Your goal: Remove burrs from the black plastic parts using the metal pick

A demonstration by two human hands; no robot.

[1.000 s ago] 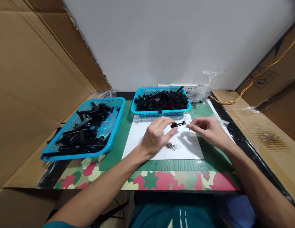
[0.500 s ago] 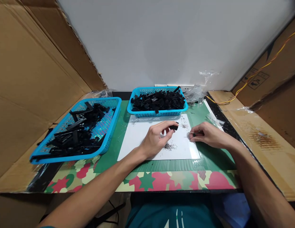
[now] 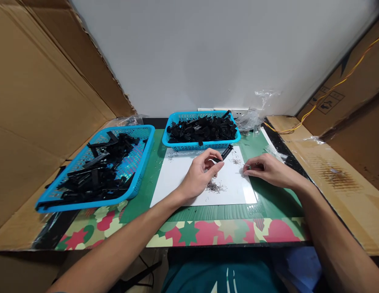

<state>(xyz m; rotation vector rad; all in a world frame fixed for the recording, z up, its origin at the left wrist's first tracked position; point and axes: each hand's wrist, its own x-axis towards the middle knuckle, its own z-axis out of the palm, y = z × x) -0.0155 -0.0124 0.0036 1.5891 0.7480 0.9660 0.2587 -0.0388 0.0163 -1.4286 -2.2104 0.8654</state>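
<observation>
A black plastic piece [image 3: 227,152] is pinched in my left hand [image 3: 200,171], above the white sheet [image 3: 171,183]. Below that hand's fingers lies a pile of tiny wire-like metal pieces [image 3: 214,186]. Another small cluster of them [image 3: 236,161] sits between the hands, near the sheet's right side. My right hand [image 3: 264,171] is at the sheet's right edge, thumb and fingertips pressed around a thin, shiny item too small to make out.
Blue baskets of black parts stand at the left [image 3: 140,171] and behind the sheet [image 3: 204,146]. A clear plastic bag [image 3: 250,120] lies at the back right. Cardboard walls [image 3: 33,73] flank the green mat [image 3: 140,207].
The black piece in my left hand has turned and now points up and to the right, with its slotted side showing. My right hand has barely moved.
</observation>
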